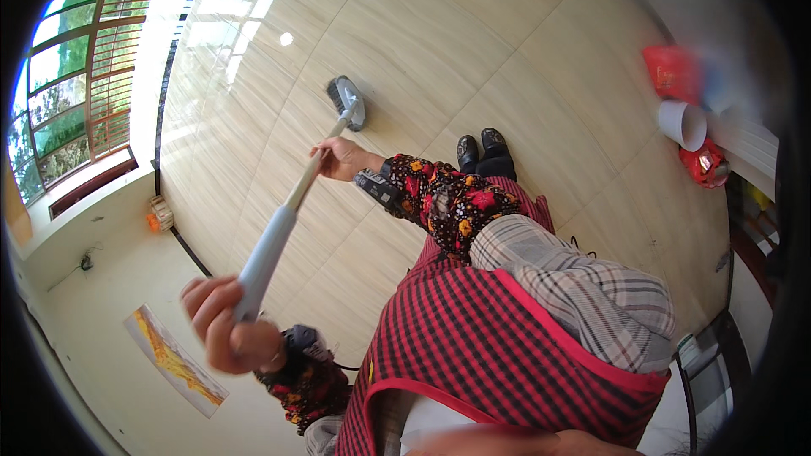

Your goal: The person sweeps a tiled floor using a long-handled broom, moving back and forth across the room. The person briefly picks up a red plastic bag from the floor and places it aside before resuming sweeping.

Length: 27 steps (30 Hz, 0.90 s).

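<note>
My left hand (237,329) is wrapped around the blue-grey grip (269,259) at the top end of a long-handled broom. Further down, my right hand (345,158) holds the pale pole (307,180). The grey broom head (352,103) with dark bristles is tilted at the floor, ahead and left of my black shoes (481,147). Floral sleeve covers (456,202) and dark wrist devices (378,190) are on both arms. A red-and-black checked apron (469,342) covers my front.
Glossy beige floor tiles (437,44) spread ahead. A barred window (89,69) and a pale wall (95,323) flank the left. Near the wall's base sits a small orange-and-white object (160,215). At right are a red bag (671,73), white tub (682,125) and red packet (704,163).
</note>
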Available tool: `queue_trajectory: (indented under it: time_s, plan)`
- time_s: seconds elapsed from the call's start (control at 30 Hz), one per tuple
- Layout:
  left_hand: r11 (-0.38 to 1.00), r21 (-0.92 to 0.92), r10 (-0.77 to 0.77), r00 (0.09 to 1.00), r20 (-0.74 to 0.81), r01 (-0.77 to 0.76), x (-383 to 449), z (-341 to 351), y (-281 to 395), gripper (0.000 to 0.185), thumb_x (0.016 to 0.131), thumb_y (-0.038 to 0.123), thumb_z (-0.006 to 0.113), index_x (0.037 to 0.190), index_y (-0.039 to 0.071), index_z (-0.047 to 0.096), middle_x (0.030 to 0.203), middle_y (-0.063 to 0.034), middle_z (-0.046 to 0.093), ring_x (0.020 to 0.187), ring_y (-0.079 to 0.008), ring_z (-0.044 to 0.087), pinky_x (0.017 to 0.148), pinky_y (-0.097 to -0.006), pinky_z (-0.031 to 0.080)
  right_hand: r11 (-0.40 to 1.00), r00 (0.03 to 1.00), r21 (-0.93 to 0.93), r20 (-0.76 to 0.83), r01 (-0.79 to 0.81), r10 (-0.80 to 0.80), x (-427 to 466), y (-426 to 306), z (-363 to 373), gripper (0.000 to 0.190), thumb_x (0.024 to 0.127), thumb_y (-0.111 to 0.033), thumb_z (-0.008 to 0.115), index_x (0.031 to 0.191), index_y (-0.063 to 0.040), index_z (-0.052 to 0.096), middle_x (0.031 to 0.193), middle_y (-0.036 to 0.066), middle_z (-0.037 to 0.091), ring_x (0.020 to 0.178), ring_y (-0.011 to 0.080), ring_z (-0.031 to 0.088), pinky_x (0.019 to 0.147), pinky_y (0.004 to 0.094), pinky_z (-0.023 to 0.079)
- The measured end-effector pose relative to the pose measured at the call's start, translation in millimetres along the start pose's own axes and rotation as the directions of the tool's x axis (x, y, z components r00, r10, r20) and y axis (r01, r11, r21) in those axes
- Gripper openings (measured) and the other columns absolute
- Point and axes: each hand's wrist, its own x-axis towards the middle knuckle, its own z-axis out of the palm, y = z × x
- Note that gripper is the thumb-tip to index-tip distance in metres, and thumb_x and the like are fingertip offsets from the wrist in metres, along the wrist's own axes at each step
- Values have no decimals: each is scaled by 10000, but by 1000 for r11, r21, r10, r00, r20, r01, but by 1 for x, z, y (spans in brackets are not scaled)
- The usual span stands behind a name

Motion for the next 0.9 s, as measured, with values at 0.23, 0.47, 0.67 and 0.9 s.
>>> queue_trajectory:
  time_s: [0.23, 0.47, 0.67, 0.9]
  plan:
    - [993, -120, -12, 994, -104, -1, 0, -16, -15, 211, 937, 238, 269, 952, 49, 361, 723, -141, 540, 576, -244, 467, 566, -408, 401, 999, 998, 5, 61, -33, 32, -32, -15, -17, 112, 842, -100, 471, 839, -15, 543, 823, 81, 582, 799, 171, 572, 742, 314, 491]
    - [995, -97, 15, 987, -162, -31, 34, 7, -5, 264, 950, 314, 240, 971, 78, 359, 685, -116, 532, 489, -201, 438, 458, -350, 329, 994, 999, 108, -41, 10, -6, -77, -43, -6, 123, 855, -75, 440, 921, 12, 495, 897, 117, 567, 853, 203, 567, 788, 362, 488]
    - [968, -206, 126, 987, -97, -144, 142, 247, 107, 259, 946, 294, 241, 1015, 73, 357, 703, -156, 542, 492, -208, 452, 457, -352, 353, 971, 984, 158, -29, 180, -178, -184, -323, -93, 141, 863, -77, 434, 919, 33, 501, 896, 131, 553, 846, 212, 562, 772, 353, 492]
    - [903, -428, 41, 999, -14, -43, 340, 693, 340, 276, 947, 328, 260, 979, 65, 336, 666, -172, 524, 528, -222, 441, 469, -339, 369, 923, 959, 266, -31, 279, -281, -385, -784, -276, 167, 874, -94, 448, 887, 47, 537, 853, 124, 580, 783, 191, 572, 729, 318, 503]
